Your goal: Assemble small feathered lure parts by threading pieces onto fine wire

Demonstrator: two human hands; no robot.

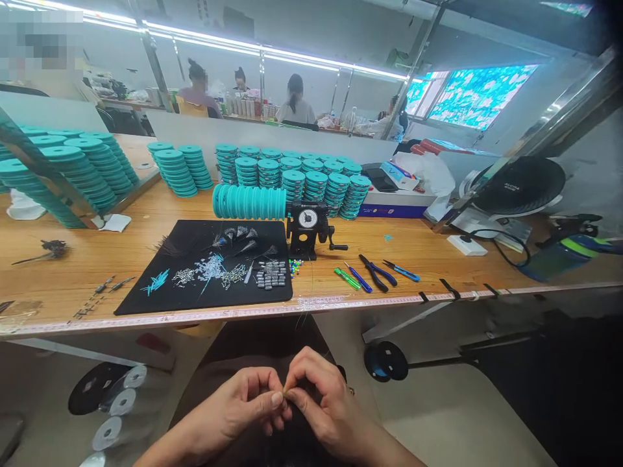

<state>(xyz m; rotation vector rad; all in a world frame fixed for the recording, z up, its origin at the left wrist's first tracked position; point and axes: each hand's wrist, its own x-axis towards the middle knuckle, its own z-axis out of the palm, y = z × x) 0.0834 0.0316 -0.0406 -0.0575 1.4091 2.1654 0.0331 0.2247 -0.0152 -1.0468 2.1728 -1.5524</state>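
My left hand (253,399) and my right hand (324,395) meet above my lap, in front of the table edge. Each is closed in a pinch, thumb against forefinger, with the fingertips touching or nearly so. What they pinch is too small to make out. Beyond them on the table lies a black mat (170,285) with turquoise sleeves (156,281), small metal parts (233,277), clear bits (210,266), grey pieces (271,275) and bundles of fine dark strands (246,246). A black hand-cranked winder (307,227) carries a row of turquoise spools (249,202).
Stacks of turquoise spools (292,185) line the back, with more stacks (73,168) at left. Dark pliers (377,274), a blue-handled tool (357,277), a green tool (347,278) and blue tweezers (402,270) lie right of the winder. A measuring tape (341,299) runs along the edge.
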